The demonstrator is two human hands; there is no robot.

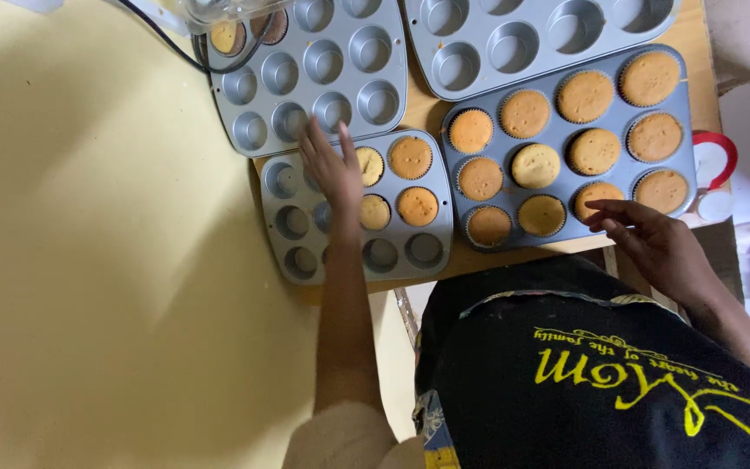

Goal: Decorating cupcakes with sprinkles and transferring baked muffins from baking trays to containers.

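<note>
Touching dimpled metal tin (pixel 292 252), left hand (pixel 332 169)

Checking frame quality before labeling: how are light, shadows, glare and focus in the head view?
Head view: warm, uneven light; a soft bright patch with broad shadows on the yellow wall; mild sheen, no hard glare, on the empty trays; cupcakes fairly sharp; left hand and right hand slightly soft; the white items at the right edge look overexposed.

Matt grey metal muffin tins (pixel 292 260), wooden table (pixel 427 111)
</note>
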